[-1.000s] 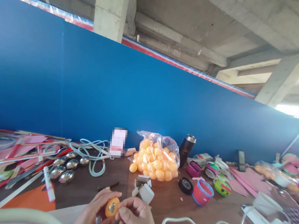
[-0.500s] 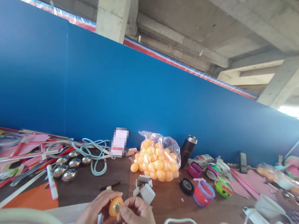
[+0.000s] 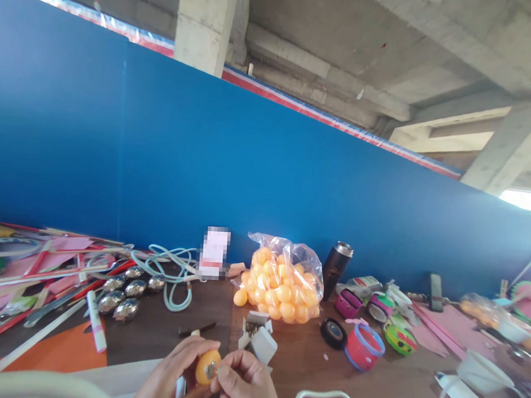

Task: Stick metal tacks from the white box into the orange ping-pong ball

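An orange ping-pong ball [image 3: 204, 368] with silvery metal pieces [image 3: 210, 370] on its near face sits in the fingers of my left hand [image 3: 172, 375]. My right hand [image 3: 249, 381] has thumb and forefinger pinched together against the ball's right edge; whatever lies between the fingertips is too small to make out. Just beyond the hands stands an opened small white box [image 3: 262, 345] holding many tiny metallic pieces [image 3: 252, 328]. A dark, thin tool [image 3: 196, 329] lies on the brown table behind my left hand.
A clear bag of orange balls [image 3: 283, 286] stands against the blue partition [image 3: 258, 163], beside a black bottle [image 3: 337, 265]. Silver balls [image 3: 126, 309], a marker [image 3: 96, 321] and strips crowd the left. Black tape [image 3: 333, 333], a red cup [image 3: 364, 345] and a white cable [image 3: 326, 394] lie right.
The whole view has shifted slightly, so things appear a little further right. The ball has turned a little in my fingers, its metal pieces now nearer my right fingertips.
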`<state>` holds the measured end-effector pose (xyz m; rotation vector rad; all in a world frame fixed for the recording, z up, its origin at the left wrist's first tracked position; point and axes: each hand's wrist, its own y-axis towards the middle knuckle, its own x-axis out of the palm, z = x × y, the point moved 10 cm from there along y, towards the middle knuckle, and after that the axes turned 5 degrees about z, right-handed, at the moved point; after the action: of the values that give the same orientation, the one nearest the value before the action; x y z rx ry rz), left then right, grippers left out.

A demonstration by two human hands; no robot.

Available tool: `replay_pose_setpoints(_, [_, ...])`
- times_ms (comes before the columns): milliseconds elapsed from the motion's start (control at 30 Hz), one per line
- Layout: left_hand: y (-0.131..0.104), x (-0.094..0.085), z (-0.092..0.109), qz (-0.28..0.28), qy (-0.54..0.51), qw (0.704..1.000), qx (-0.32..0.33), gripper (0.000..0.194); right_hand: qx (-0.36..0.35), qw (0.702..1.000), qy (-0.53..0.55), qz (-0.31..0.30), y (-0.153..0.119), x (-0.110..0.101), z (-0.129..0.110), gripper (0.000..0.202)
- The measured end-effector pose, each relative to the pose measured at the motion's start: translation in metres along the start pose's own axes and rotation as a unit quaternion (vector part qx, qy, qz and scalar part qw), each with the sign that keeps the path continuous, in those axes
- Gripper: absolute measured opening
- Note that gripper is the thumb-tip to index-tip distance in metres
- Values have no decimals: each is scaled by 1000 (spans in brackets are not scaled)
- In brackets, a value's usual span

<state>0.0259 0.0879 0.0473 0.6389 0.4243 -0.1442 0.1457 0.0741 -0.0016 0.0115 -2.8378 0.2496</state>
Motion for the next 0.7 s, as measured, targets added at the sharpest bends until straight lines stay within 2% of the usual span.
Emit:
replay_pose_setpoints(200, [-2,1,-4,2,-4,1000,-18,32,-15,1000,-4,-2,-1,2,-2,47])
replay_pose_setpoints(433, [1,-1,3,5,-9,1000,0,32,-12,1000,14,0,0,2,2,47])
replay_pose_setpoints(700, [-1,-1,-1,1,26,1000,0,31,-17,1000,3,-4,-1,2,0,49])
